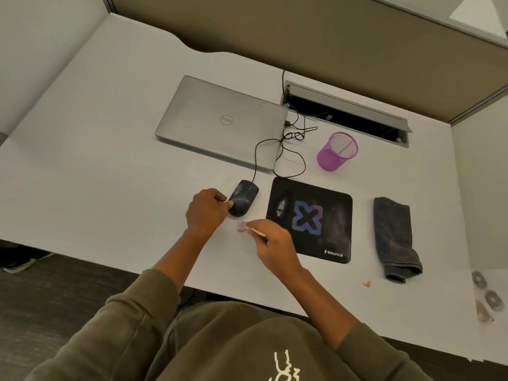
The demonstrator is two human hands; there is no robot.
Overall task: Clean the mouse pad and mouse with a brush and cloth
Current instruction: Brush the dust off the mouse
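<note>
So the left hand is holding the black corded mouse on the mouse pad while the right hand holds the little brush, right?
Not quite. The head view shows the black corded mouse on the bare white desk, left of the black mouse pad with the purple X, not on it. The left hand does hold it, and the right hand holds the small light-handled brush.

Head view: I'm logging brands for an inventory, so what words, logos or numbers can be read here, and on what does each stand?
"DELL", in a round badge, seen upside down, on the lid of the closed laptop.
"sounce", as it appears to read, in white with a small bolt mark, on the near right corner of the mouse pad.
Pale print on the front of the sweatshirt: cut off by the frame, not readable.
The mouse shows no readable text.
</note>
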